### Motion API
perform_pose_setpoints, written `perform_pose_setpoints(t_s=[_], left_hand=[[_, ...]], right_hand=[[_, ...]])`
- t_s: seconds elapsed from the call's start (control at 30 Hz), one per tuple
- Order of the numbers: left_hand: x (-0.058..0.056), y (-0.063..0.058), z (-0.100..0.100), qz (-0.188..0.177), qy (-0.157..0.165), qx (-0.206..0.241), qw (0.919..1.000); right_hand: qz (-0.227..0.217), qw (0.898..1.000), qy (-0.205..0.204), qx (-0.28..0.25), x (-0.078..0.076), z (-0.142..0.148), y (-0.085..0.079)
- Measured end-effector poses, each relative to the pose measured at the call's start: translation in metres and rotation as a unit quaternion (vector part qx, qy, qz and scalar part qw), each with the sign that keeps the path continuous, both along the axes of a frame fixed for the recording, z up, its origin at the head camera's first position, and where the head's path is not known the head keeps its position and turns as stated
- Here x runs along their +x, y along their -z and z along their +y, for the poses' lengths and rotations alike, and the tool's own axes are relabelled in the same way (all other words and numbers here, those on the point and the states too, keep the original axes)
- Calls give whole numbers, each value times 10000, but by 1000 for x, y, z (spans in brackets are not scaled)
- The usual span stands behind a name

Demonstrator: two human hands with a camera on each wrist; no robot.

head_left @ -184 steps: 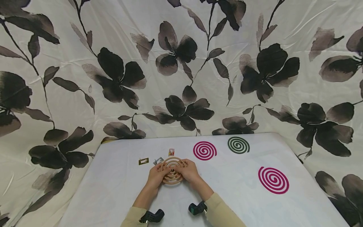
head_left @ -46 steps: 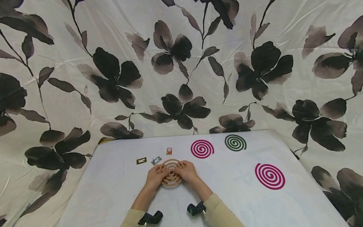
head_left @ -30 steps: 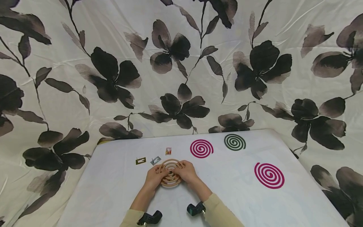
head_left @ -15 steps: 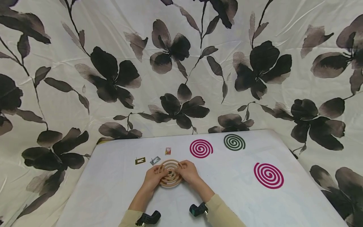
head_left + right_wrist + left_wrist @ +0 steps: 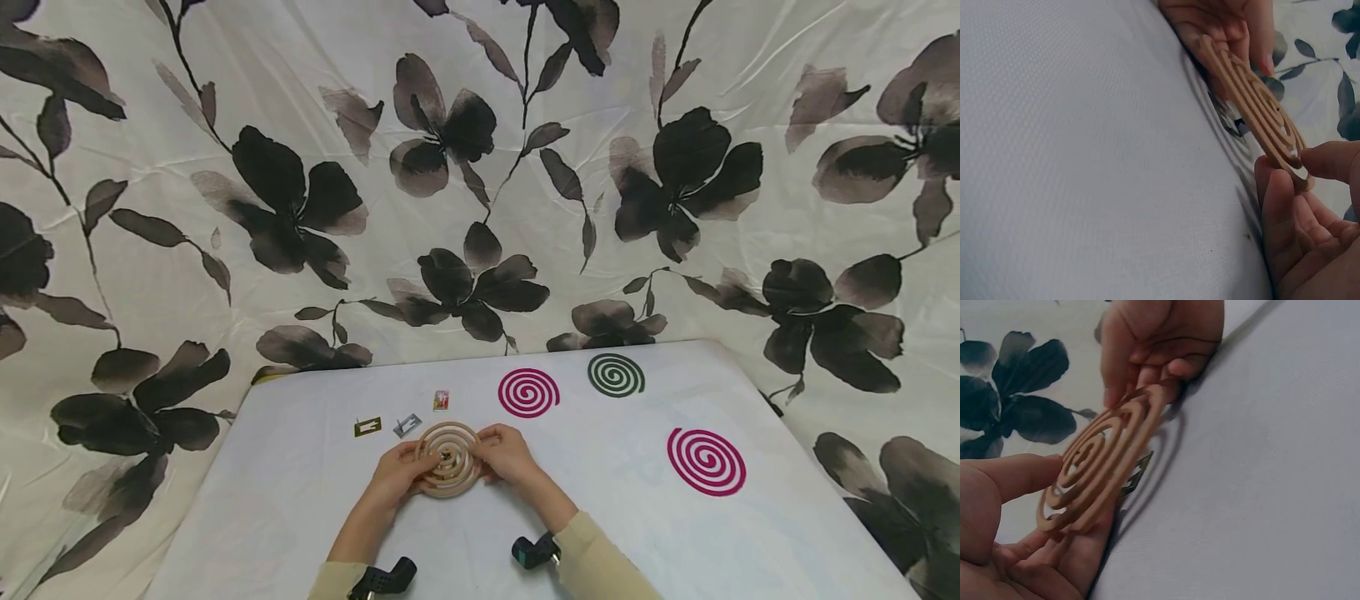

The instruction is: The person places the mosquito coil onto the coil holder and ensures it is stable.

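A tan mosquito coil [image 5: 450, 426] is held tilted just over the white table by both hands. My left hand [image 5: 393, 477] grips its left side, the thumb reaching over the rings toward the dark centre and the fingers underneath. At the right rim, my right hand [image 5: 507, 453] pinches the coil between thumb and fingers. In the left wrist view, the rings of the coil [image 5: 1137, 440] stand slightly apart, and its shadow falls on the table. The right wrist view shows the coil [image 5: 1241, 103] edge-on, right fingertips curled below its near end.
Behind the hands lie a gold metal coil stand [image 5: 367, 427], a silver one [image 5: 407, 426] and a small red-and-yellow packet [image 5: 441, 400]. Two magenta coils [image 5: 528, 393] [image 5: 707, 462] and a green coil [image 5: 617, 375] rest to the right. Floral cloth [image 5: 480, 200] hangs behind the table.
My right hand has drawn back from the coil's middle to its right rim. The left thumb stays near the centre. The coil shows more fully, its rings looking flatter than before.
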State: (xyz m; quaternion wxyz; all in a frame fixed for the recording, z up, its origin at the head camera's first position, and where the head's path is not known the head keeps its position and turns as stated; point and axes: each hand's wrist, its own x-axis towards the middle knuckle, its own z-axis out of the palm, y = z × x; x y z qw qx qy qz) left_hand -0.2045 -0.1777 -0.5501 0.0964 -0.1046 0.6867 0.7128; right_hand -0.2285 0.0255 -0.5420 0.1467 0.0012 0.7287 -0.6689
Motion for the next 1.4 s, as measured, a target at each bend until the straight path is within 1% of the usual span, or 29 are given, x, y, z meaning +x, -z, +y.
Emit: perform_pose_setpoints(t_s=[0.17,0.4,0.6,0.77,0.93,1.0,1.2,1.4], left_hand=[[2,1,-8,-98,44,124,9999],[5,0,-13,-81,8,258,9996],[11,1,-18,-162,-167,255,9994],[14,3,-25,-213,-252,397,9987],[18,0,-33,-232,-385,456,9980],[19,-3,-37,-209,-450,396,9980],[23,-11,-48,-143,-468,-78,9988],[30,-17,-60,-71,-516,-510,9973]], right_hand=[[67,9997,-39,246,-3,4,1],[50,9996,-124,234,-4,16,1],[22,9991,-223,364,-4,30,2],[23,9987,-224,451,-4,42,-1],[134,9979,-198,602,-5,56,-5],[199,9974,-183,662,-6,62,-7],[347,9955,-102,871,-6,84,-15],[392,9940,-68,1018,-3,103,-18]])
